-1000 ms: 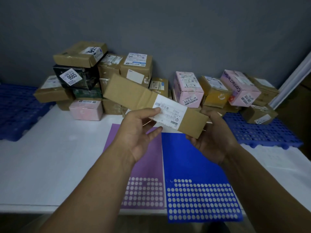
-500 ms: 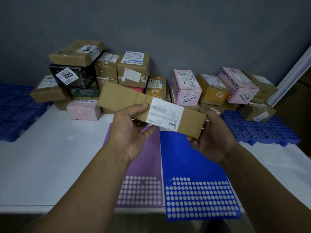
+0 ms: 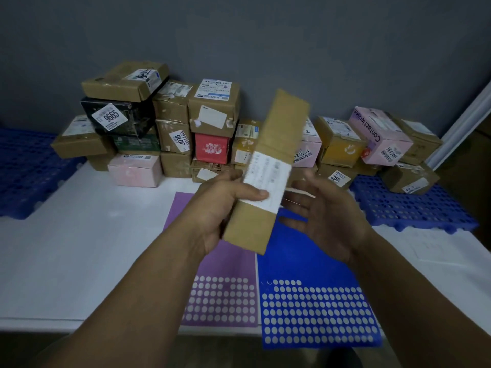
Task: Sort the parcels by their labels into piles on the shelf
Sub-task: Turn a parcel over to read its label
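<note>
1. Brown cardboard makes the long flat parcel [image 3: 276, 134] in the middle of the frame; it stands almost upright, its top end leaning toward the upper right, in the air above the sheets on the table
2. The left hand [image 3: 220, 208] grips the parcel at its lower half: the thumb lies across the front, on the white label [image 3: 268, 173], and the other fingers are curled behind; the print on this label is blurred and cannot be read
3. The right hand [image 3: 326, 216] is just right of the parcel, palm turned toward it, fingers straight and spread wide, holding nothing; whether its fingertips touch the parcel's edge, I cannot tell
4. Below the hands, on the white table [image 3: 79, 248], a purple sheet [image 3: 225, 266] and a blue sheet [image 3: 305, 266] lie side by side, each with rows of white dots in its lower part
5. At the back, against the grey wall [image 3: 265, 43], there is a stack of parcels [image 3: 175, 123] at centre left, with a black box [image 3: 127, 115] labelled 9665 near its top
6. A lower row of parcels [image 3: 340, 139] is at the right of the frame, with a pink box [image 3: 380, 136] marked "Contact lenses"
7. Blue perforated mats lie at the left edge [image 3: 24, 168] and at the right [image 3: 414, 208]; some parcels of the row rest on the right one
</note>
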